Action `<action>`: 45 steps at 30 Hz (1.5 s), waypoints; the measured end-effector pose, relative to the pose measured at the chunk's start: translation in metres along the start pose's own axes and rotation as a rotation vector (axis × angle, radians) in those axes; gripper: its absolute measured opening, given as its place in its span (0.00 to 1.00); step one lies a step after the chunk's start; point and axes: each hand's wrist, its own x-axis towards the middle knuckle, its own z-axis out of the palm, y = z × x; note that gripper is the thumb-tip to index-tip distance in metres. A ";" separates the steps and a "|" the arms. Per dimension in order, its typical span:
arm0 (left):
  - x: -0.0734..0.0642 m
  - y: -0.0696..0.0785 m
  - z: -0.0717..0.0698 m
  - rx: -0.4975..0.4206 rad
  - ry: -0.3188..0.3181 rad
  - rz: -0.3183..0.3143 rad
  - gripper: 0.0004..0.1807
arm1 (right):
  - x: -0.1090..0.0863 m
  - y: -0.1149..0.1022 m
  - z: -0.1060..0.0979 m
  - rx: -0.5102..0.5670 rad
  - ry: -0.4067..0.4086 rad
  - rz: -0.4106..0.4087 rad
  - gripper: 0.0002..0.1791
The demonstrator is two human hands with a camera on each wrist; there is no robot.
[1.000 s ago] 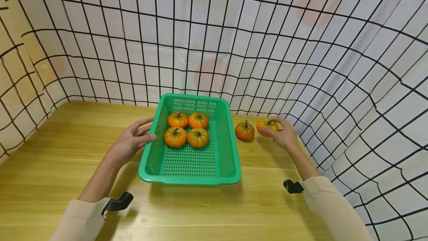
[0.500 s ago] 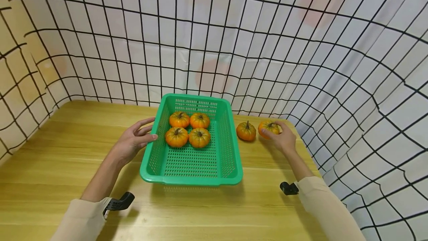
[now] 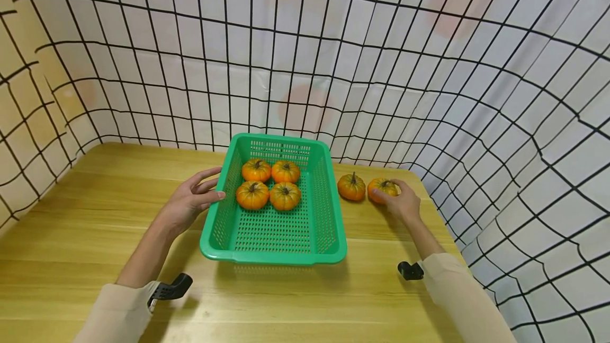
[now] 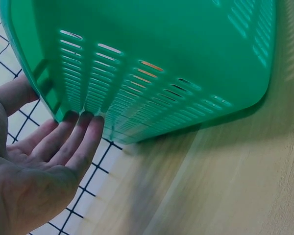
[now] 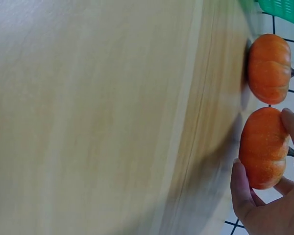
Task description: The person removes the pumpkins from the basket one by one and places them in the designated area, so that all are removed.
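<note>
A green plastic basket point(image 3: 274, 257) with slotted walls stands in the middle, with several small orange pumpkins point(image 3: 252, 195) clustered in its left and back part. My left hand point(image 3: 188, 200) holds the basket's left side, thumb over the rim and fingertips against the outer wall point(image 4: 152, 93). To the right of the basket, a pumpkin with an upright stem point(image 3: 351, 187) rests on the table. My right hand point(image 3: 402, 200) grips another pumpkin point(image 5: 264, 149) beside it, thumb on one side and fingers on the other. These two pumpkins look very close together.
A wooden table point(image 3: 119, 184) lies under everything. Along the back and right side rises a pale curtain with a black grid pattern point(image 3: 295, 57). Black wrist cameras point(image 3: 172, 286) sit at both sleeves.
My right hand has brought its pumpkin slightly towards me and closer to the neighbouring one. The left hand keeps its place on the basket, and the view has shifted a little.
</note>
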 end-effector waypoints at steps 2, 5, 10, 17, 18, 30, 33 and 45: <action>0.000 0.000 0.000 -0.003 0.000 0.001 0.43 | 0.000 0.000 0.001 0.005 -0.005 0.011 0.47; 0.000 0.000 0.000 -0.008 -0.001 0.002 0.43 | 0.001 0.002 0.002 -0.002 -0.011 0.017 0.47; 0.000 0.000 0.000 -0.007 0.001 0.003 0.42 | 0.002 0.004 0.005 -0.020 -0.010 0.009 0.46; -0.001 0.000 0.002 -0.004 0.007 -0.002 0.43 | 0.002 0.005 0.007 -0.010 -0.002 0.009 0.46; -0.001 0.000 0.002 -0.002 0.006 -0.002 0.43 | 0.002 0.004 0.007 -0.009 -0.004 0.010 0.46; -0.001 0.000 0.001 -0.007 0.006 -0.001 0.43 | 0.002 0.003 0.006 -0.030 -0.008 0.001 0.45; -0.001 0.000 0.001 -0.010 0.004 0.001 0.43 | 0.003 0.004 0.006 -0.027 -0.010 0.000 0.45; 0.000 -0.001 0.001 -0.019 -0.001 0.006 0.42 | 0.004 0.005 0.006 -0.031 -0.013 0.003 0.46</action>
